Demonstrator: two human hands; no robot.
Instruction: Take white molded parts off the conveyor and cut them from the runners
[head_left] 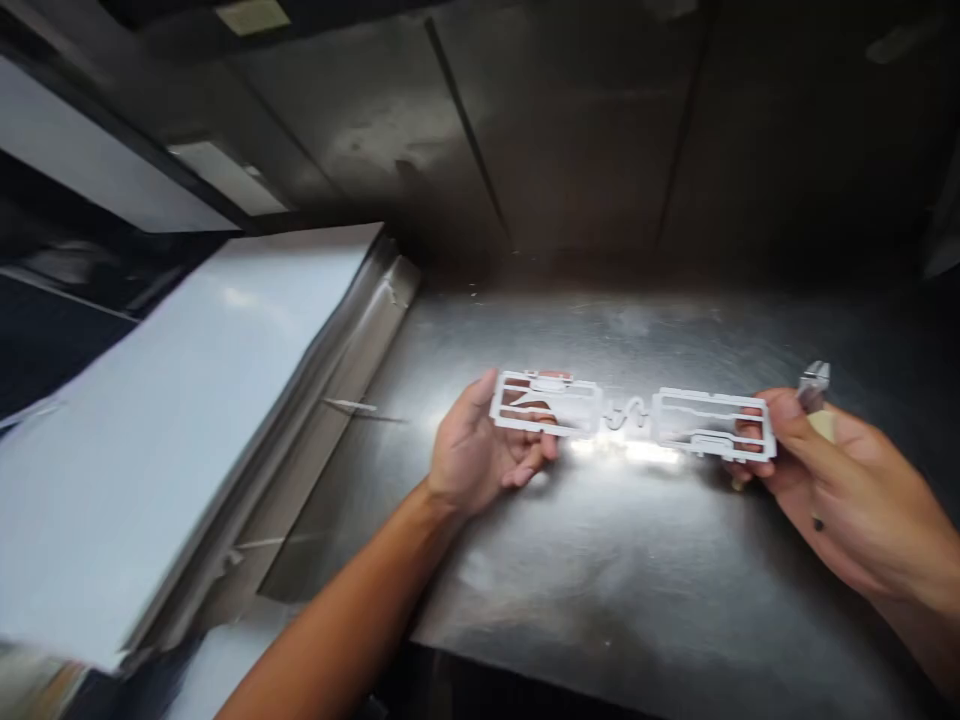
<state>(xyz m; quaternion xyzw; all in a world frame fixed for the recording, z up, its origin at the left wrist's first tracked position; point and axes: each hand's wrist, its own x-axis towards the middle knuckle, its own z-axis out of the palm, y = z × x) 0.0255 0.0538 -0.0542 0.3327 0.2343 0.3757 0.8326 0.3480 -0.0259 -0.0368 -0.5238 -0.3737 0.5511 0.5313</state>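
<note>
A long white plastic frame (pixel 634 413), made of two open rectangular sections joined by a thin wavy runner, is held level above a shiny metal work surface (pixel 600 560). My left hand (pixel 480 450) grips its left end, thumb on top and fingers curled beneath. My right hand (pixel 840 480) pinches the right end between thumb and fingers. The same hand also carries a small tool with metal jaws (pixel 814 385) and a pale handle, sticking up behind the thumb.
A big white sheet or panel (pixel 165 420) slopes along the left side, edged by a metal rail (pixel 330 400). Dark metal walls (pixel 570 150) close off the back. The bench's front edge runs near the bottom of the view.
</note>
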